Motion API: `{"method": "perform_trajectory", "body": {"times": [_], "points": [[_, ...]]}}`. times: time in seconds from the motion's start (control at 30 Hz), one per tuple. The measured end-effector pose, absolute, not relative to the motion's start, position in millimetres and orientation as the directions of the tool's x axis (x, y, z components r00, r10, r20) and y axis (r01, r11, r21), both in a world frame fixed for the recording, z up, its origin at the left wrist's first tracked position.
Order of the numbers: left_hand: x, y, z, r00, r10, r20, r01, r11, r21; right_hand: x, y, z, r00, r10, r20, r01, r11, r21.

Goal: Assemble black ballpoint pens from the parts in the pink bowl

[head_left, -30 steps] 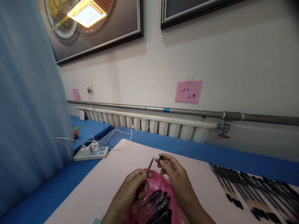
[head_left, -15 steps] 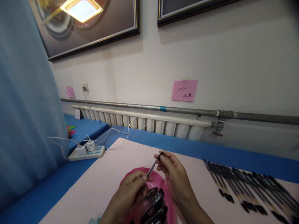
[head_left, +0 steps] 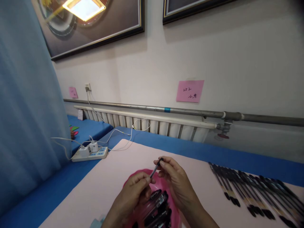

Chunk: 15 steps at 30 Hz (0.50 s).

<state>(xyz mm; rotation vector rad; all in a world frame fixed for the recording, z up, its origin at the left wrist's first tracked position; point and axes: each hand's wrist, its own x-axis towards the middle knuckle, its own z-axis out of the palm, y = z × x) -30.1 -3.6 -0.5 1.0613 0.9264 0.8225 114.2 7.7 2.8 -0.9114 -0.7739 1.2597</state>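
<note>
Both hands meet above a pink basin (head_left: 176,207). My left hand (head_left: 133,193) pinches the lower end of a slim grey pen (head_left: 154,171) between thumb and fingers. At its upper end, the thumb and fingertips of my right hand (head_left: 177,182) grip the black cap (head_left: 161,160). The pen slants up to the right. Below my fingers, clear pen barrels and black caps (head_left: 158,204) lie heaped in the basin, partly hidden by my left hand.
Several slim dark pens or refills (head_left: 251,190) with black ends lie in a row at right on the pink sheet (head_left: 114,177). A power strip (head_left: 99,153) with white chargers stands at left. Behind the blue table (head_left: 185,145) run a radiator (head_left: 163,128) and pipe.
My right hand has moved slightly down and left, bringing the black cap closer to my left hand along the pen. The whole view has shifted a little.
</note>
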Motion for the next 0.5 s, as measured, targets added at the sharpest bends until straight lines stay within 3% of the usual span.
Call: {"method": "perform_trajectory", "body": {"times": [0.27,0.5], "points": [[-28.9,-5.3,3.4,0.365,0.901,-0.233,-0.138,0.3,0.944,117.5,7.8,-0.5,-0.078,0.996,-0.045,-0.431,-0.074,-0.899],[-25.7,-5.4,1.0,0.342,0.907,-0.246,-0.197,0.325,0.925,113.3,8.9,-8.7,-0.142,0.989,-0.047,-0.39,-0.099,-0.916]]}}
